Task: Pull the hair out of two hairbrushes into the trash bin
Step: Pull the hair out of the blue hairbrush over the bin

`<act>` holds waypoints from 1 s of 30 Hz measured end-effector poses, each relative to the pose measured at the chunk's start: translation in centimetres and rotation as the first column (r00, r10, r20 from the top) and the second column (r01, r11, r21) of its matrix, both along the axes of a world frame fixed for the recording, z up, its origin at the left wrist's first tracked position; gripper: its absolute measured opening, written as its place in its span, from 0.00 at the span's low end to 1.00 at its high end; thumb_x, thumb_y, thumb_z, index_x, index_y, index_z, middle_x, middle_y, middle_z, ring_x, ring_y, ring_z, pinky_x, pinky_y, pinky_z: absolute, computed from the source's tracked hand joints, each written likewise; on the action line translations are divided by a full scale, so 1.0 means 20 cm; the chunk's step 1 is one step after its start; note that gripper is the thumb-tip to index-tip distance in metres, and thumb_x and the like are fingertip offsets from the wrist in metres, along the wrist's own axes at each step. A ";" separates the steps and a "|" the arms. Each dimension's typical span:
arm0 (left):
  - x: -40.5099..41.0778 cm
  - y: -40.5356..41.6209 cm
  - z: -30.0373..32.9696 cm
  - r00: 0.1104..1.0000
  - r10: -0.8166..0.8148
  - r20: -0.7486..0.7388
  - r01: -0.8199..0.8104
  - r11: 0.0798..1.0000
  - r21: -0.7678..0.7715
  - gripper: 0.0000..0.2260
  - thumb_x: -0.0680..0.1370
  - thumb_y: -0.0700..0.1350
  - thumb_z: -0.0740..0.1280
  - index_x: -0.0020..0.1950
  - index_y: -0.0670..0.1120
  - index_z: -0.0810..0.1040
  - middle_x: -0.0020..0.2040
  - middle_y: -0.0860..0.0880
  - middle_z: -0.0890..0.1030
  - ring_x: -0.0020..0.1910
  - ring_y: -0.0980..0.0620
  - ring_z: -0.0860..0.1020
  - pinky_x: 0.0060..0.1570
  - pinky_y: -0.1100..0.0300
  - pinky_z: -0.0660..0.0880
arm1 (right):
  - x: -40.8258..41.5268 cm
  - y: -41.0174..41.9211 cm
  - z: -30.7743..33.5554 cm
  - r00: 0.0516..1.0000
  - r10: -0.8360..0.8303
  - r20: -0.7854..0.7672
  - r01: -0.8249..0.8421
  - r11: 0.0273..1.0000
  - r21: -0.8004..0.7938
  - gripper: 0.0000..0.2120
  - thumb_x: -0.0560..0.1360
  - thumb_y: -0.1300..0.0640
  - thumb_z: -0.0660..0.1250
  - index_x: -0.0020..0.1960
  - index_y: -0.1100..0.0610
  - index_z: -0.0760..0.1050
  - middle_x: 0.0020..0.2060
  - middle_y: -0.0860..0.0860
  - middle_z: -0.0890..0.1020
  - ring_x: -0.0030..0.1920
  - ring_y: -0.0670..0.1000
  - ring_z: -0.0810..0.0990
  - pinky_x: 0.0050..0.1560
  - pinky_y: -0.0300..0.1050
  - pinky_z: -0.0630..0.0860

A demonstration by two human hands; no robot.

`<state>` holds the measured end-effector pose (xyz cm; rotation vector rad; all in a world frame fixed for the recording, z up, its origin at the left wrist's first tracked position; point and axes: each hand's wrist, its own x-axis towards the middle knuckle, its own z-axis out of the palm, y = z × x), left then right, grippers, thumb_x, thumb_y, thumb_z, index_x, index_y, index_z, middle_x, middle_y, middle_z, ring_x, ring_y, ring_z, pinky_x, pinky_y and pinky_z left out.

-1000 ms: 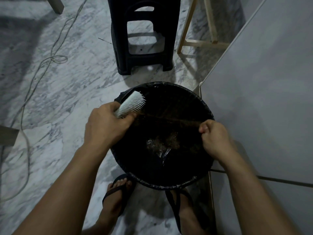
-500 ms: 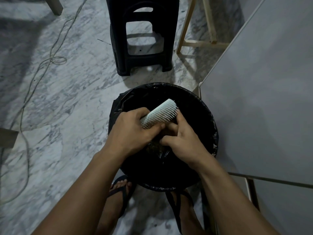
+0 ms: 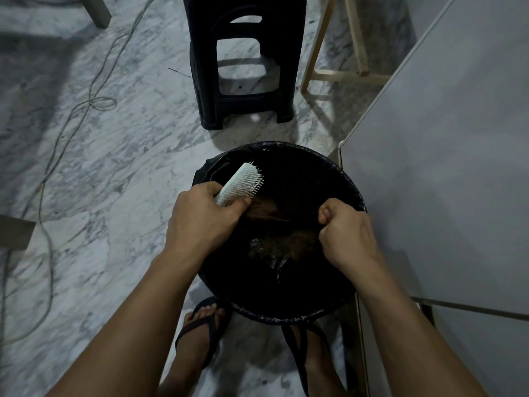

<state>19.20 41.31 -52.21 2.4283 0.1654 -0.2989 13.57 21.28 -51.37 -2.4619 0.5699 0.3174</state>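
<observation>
My left hand (image 3: 201,214) grips a white hairbrush (image 3: 242,183) by its handle, holding it over the left side of the round trash bin (image 3: 347,306) with its black liner. Brown hair (image 3: 266,212) stretches from the brush's bristles across to my right hand (image 3: 345,232), which is pinched shut on the strands over the bin's right side. A clump of brown hair (image 3: 282,245) lies at the bottom of the bin. Only one hairbrush is in view.
A black plastic stool (image 3: 243,78) stands just beyond the bin, with a wooden frame (image 3: 335,74) to its right. A grey cabinet (image 3: 446,167) flanks the bin on the right. A cable (image 3: 57,138) trails over the marble floor at left. My sandalled feet (image 3: 203,336) are below the bin.
Half a second ago both hands met at the brush over the bin's middle. Now they have moved apart, the right hand drawing hair out rightward and the left carrying the brush leftward.
</observation>
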 end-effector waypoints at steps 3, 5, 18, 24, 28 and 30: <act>0.00 0.01 -0.01 0.997 0.010 -0.079 -0.009 1.000 0.004 0.17 0.71 0.59 0.71 0.47 0.45 0.83 0.37 0.46 0.81 0.36 0.45 0.80 0.34 0.54 0.75 | 0.01 -0.07 -0.02 0.983 -0.180 0.035 0.182 0.982 -0.042 0.10 0.68 0.69 0.56 0.42 0.56 0.71 0.40 0.58 0.76 0.39 0.59 0.71 0.39 0.44 0.64; 0.00 0.00 0.01 0.978 0.027 -0.208 -0.055 0.990 -0.132 0.19 0.71 0.58 0.73 0.44 0.40 0.82 0.34 0.44 0.81 0.29 0.45 0.80 0.29 0.55 0.73 | 0.01 -0.09 -0.02 0.973 -0.226 0.048 0.228 0.973 -0.035 0.12 0.68 0.70 0.56 0.44 0.56 0.72 0.43 0.59 0.78 0.42 0.60 0.73 0.41 0.44 0.65; -0.01 -0.08 0.04 0.870 -0.120 -0.479 -0.136 0.874 -0.466 0.09 0.73 0.41 0.66 0.37 0.37 0.81 0.26 0.42 0.77 0.24 0.45 0.76 0.26 0.57 0.71 | -0.02 0.13 0.02 0.960 0.185 0.210 -0.251 0.902 0.352 0.24 0.69 0.50 0.74 0.64 0.48 0.76 0.50 0.44 0.80 0.43 0.43 0.82 0.46 0.36 0.78; -0.01 -0.08 0.02 0.894 -0.119 -0.431 -0.107 0.879 -0.464 0.14 0.77 0.46 0.68 0.42 0.34 0.81 0.27 0.43 0.76 0.24 0.46 0.76 0.25 0.60 0.71 | 0.00 0.12 0.01 0.970 0.007 0.243 -0.094 0.933 0.348 0.07 0.71 0.62 0.73 0.47 0.53 0.86 0.36 0.45 0.86 0.34 0.41 0.84 0.38 0.30 0.77; 0.00 -0.08 0.02 0.912 -0.083 -0.401 -0.114 0.888 -0.445 0.16 0.78 0.47 0.68 0.43 0.34 0.81 0.26 0.39 0.76 0.26 0.44 0.75 0.26 0.60 0.70 | 0.01 0.05 0.02 0.981 -0.115 0.158 0.056 0.940 0.337 0.05 0.73 0.60 0.71 0.45 0.53 0.86 0.31 0.45 0.84 0.28 0.40 0.82 0.32 0.27 0.74; 0.00 -0.09 0.01 0.918 -0.064 -0.392 -0.128 0.886 -0.446 0.16 0.77 0.47 0.68 0.43 0.33 0.81 0.25 0.38 0.75 0.27 0.43 0.74 0.26 0.59 0.69 | 0.02 0.03 0.02 0.976 -0.159 0.147 0.105 0.941 0.322 0.05 0.74 0.59 0.71 0.45 0.52 0.85 0.29 0.45 0.83 0.27 0.39 0.81 0.30 0.25 0.71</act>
